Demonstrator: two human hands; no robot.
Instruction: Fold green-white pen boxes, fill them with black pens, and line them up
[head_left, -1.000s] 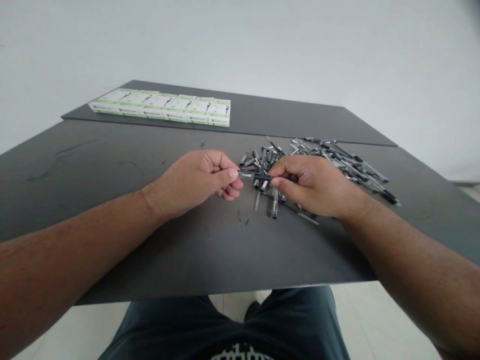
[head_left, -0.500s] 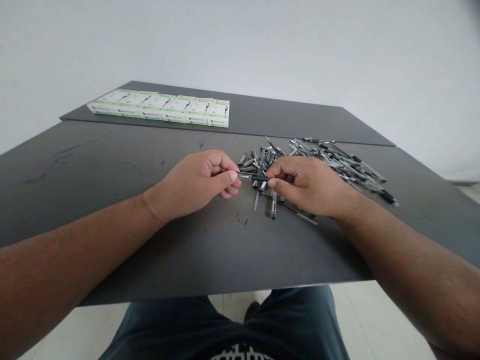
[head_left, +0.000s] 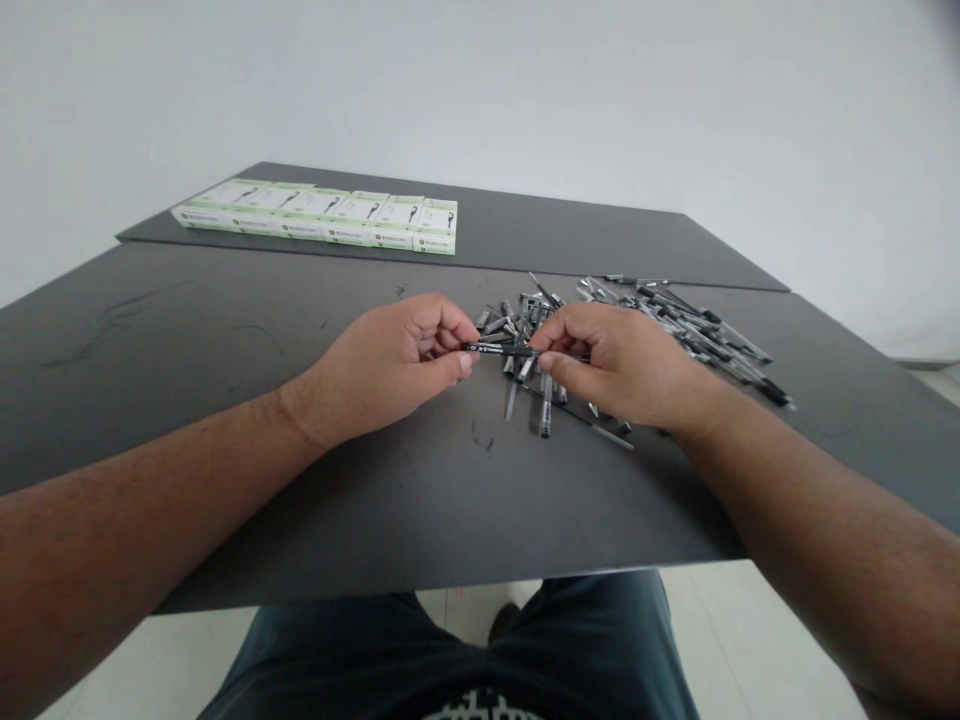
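Between the two hands, just over the near left side of a loose heap of clear and black plastic pen parts [head_left: 694, 328], a slim black pen with small white lettering [head_left: 499, 349] lies nearly level. Half a second ago a pale, clear-looking section showed between the left fingertips and a black grip; now a black lettered length fills that gap, which suggests a cap covers that end. Whether it is fully seated I cannot tell. The bare left hand [head_left: 397, 350], left of the heap, has thumb and forefinger narrowed about the pen's left end, the thumb just under it. The bare right hand [head_left: 626, 362], over the heap's near side, pinches the other end, and a dark stretch runs back among its fingers, partly hidden. The pen looks straight and glossy, its lettering too small to read. A row of white and green cardboard boxes [head_left: 322, 217] stands beyond the heap and to its left, on the same dark grey table [head_left: 337, 510].
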